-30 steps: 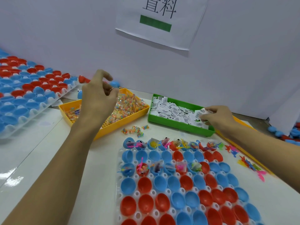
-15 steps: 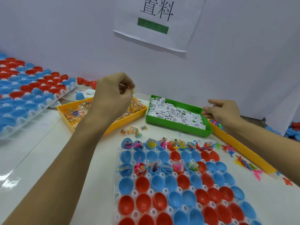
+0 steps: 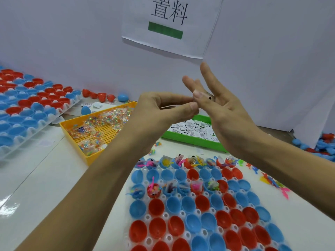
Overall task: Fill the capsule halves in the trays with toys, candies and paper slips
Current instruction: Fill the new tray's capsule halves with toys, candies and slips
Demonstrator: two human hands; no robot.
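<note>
In the head view both hands meet in mid-air above the far edge of the near tray (image 3: 181, 213), well clear of the table. The left hand (image 3: 163, 111) has fingers and thumb curled toward a pinch against the right hand (image 3: 220, 107), whose long fingers are splayed upward while its thumb presses a small paper slip (image 3: 210, 97) against them; whether the left fingers also hold something, I cannot tell. The slip sits at the fingertips where the two hands touch, so either hand could take it. The unfilled capsule halves (image 3: 174, 205) lie straight below and toward the person, past two filled rows. The orange candy bin (image 3: 87, 142) and green slip bin (image 3: 195, 140) flank the hands, leaving open room downward.
</note>
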